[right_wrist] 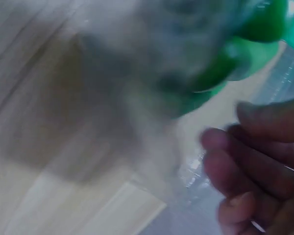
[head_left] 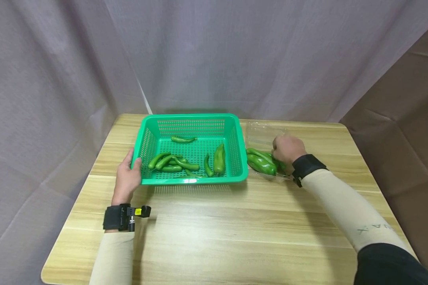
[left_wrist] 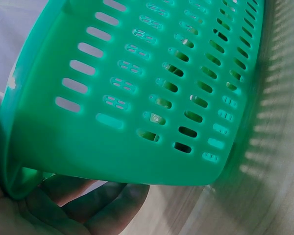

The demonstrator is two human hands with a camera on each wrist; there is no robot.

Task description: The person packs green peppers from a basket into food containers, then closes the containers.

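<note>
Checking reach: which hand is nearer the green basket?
Left. The left hand grips the green basket at its near left corner. The right hand is off its right side, over the peppers on clear plastic.

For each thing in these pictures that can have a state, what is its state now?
green basket: upright on the table, holds several peppers.
left hand: grips the basket's near-left corner.
clear plastic bag: open, lying on the table beside the basket.
peppers by the bag: outside the basket, under the right hand.
right hand: on those peppers; grasp cannot be told.
peppers in the basket: lying loose on its floor.
</note>
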